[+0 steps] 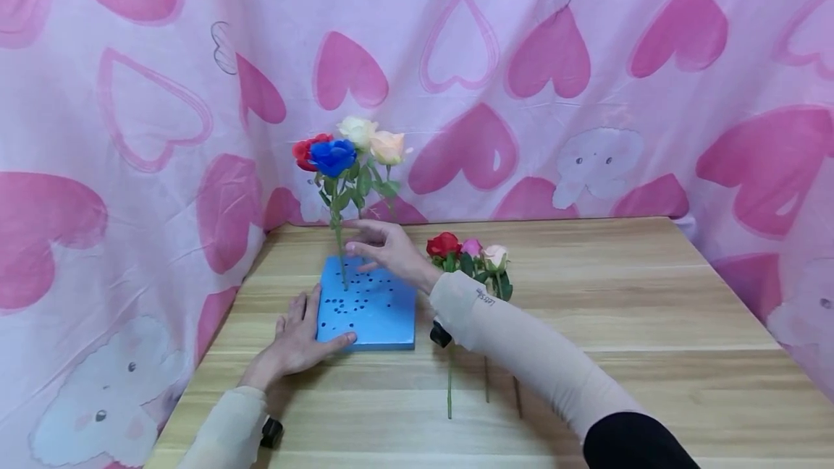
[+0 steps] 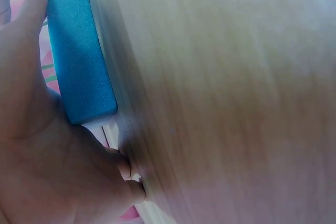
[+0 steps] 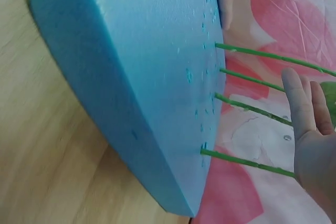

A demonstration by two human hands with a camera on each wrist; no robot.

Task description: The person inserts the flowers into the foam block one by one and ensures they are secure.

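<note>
A blue foam block [image 1: 384,320] dotted with small holes lies on the table. Stems [image 3: 247,51] stand upright in it, topped by a blue rose [image 1: 333,158], a red rose [image 1: 305,153], a white rose [image 1: 357,132] and a peach rose [image 1: 389,148]. My left hand [image 1: 293,346] rests against the block's left side and near corner, fingers extended, thumb spread along the front. Over the block's far part, my right hand [image 1: 389,250] is held beside the stems, its fingers fairly straight and gripping nothing visible.
Right of the block, a red rose [image 1: 444,244], a pink rose [image 1: 472,247] and a pale rose [image 1: 496,257] lie on the wooden table [image 1: 619,295], partly behind the right forearm. A pink heart-patterned curtain [image 1: 469,143] hangs behind and at the sides.
</note>
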